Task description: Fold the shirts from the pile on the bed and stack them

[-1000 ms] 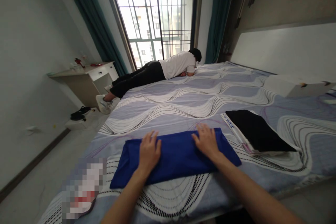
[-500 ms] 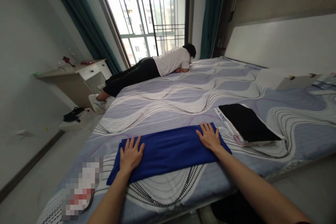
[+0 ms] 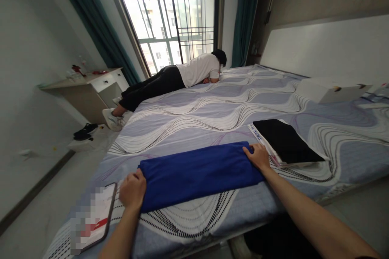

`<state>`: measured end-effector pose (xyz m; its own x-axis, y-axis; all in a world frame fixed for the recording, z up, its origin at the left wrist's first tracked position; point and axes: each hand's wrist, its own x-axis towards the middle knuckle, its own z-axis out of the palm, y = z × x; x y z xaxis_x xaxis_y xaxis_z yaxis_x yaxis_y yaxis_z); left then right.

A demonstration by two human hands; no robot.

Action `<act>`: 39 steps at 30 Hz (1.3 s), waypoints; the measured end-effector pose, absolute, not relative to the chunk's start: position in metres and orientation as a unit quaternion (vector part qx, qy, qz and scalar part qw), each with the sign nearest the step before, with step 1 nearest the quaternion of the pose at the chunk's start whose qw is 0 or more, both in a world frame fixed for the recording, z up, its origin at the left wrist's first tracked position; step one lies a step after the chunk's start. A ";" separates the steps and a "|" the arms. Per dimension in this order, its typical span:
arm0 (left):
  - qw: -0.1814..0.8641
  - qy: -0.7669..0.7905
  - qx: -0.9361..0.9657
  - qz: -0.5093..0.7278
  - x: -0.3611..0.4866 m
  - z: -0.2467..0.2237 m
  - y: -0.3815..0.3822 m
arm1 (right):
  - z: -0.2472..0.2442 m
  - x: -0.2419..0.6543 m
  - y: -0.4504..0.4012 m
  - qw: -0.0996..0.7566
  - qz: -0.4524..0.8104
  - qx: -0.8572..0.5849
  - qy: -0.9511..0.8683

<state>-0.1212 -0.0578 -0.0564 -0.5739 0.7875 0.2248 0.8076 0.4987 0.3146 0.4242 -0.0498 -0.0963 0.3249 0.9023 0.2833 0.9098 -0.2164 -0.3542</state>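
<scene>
A folded blue cloth [image 3: 197, 176] lies as a long flat strip near the front edge of the bed. At its left end my left hand [image 3: 133, 190] is closed, its fingers curled at the fabric's edge. My right hand [image 3: 258, 157] pinches the right end, with the thumb on top and the other fingers curled over the outer side. Just right of that hand lies a folded black cloth [image 3: 285, 139] on white and pinkish packaging. To the left of my left hand is a phone [image 3: 105, 216], its screen partly blurred out.
The bed [image 3: 206, 109] has a grey and white wavy cover. Across its far side lies a person [image 3: 197, 68] in a white top. A white box [image 3: 331, 90] stands by the headboard [image 3: 331, 44]. A small desk [image 3: 100, 85] is at the left wall.
Both hands have gone from lying flat with fingers spread on the blue cloth to curling at its two ends. My left hand moved left, my right hand right. The cloth's left end looks straighter.
</scene>
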 end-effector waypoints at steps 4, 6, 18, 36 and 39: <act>-0.009 -0.862 -0.495 -0.111 -0.114 -0.052 -0.059 | -0.091 0.418 -0.050 0.145 -0.030 -0.787 -0.599; -0.023 -0.866 -0.488 -0.108 -0.117 -0.049 -0.056 | -0.088 0.417 -0.048 0.131 -0.023 -0.791 -0.598; 0.089 -0.705 -0.671 -0.212 -0.048 -0.031 -0.065 | -0.055 0.404 -0.041 0.146 0.081 -0.839 -0.517; -0.011 -0.748 -0.661 -0.053 -0.074 -0.055 -0.050 | -0.073 0.323 -0.058 0.096 0.034 -0.759 -0.643; -0.007 -0.739 -0.671 -0.057 -0.081 -0.058 -0.044 | -0.075 0.345 -0.052 0.084 0.045 -0.775 -0.625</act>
